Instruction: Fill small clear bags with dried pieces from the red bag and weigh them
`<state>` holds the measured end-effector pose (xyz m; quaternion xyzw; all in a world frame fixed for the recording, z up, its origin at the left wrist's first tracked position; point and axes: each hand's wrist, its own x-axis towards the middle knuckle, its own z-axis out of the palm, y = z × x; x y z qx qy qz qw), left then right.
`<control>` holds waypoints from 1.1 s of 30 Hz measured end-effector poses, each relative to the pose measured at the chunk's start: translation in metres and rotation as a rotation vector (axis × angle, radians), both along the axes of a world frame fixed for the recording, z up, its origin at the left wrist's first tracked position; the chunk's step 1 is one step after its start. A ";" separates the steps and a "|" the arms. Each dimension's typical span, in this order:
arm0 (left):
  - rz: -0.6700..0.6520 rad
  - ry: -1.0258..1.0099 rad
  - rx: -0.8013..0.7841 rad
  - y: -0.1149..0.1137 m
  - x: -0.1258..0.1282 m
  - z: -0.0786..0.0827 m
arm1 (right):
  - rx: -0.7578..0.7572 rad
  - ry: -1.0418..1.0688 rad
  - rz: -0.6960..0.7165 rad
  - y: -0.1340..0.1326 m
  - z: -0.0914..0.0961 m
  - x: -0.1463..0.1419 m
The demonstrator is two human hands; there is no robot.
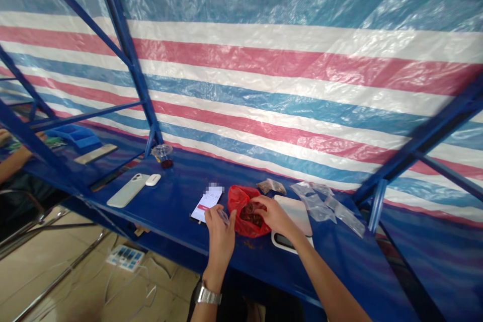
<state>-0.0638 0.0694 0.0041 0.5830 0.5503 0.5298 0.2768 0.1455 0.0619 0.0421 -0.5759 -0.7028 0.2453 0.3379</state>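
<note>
A red plastic bag (241, 200) with dark brownish pieces inside lies open on the blue table (177, 196). My right hand (273, 214) reaches into its mouth, fingers pinched among the pieces. My left hand (221, 234), with a metal watch on the wrist, is just left of the bag and pinches a small clear plastic bag (223, 216). A phone (207, 202) with a lit screen lies flat behind my left hand. A white scale (296, 219) sits under my right forearm.
Several empty clear bags (326, 204) lie right of the scale, and one filled bag (270, 186) behind it. Farther left are a pale phone (128, 190), a white case (153, 179) and a clear cup (163, 153). Blue frame posts (128, 55) flank the table. Another person's arm (13, 161) shows at far left.
</note>
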 end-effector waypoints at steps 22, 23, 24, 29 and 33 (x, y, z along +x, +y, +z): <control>-0.366 0.091 -0.120 -0.006 0.044 0.008 | 0.222 0.003 0.008 -0.038 0.050 0.004; -0.366 0.092 -0.115 -0.006 0.046 0.008 | 0.233 -0.035 0.036 -0.038 0.051 0.002; -0.367 0.092 -0.110 -0.007 0.047 0.009 | 0.247 -0.075 0.060 -0.037 0.050 -0.001; -0.382 0.054 -0.076 -0.011 0.049 0.015 | 0.289 -0.169 0.125 -0.035 0.046 -0.008; -0.393 0.017 -0.054 -0.013 0.049 0.016 | 0.320 -0.165 0.135 -0.035 0.044 -0.009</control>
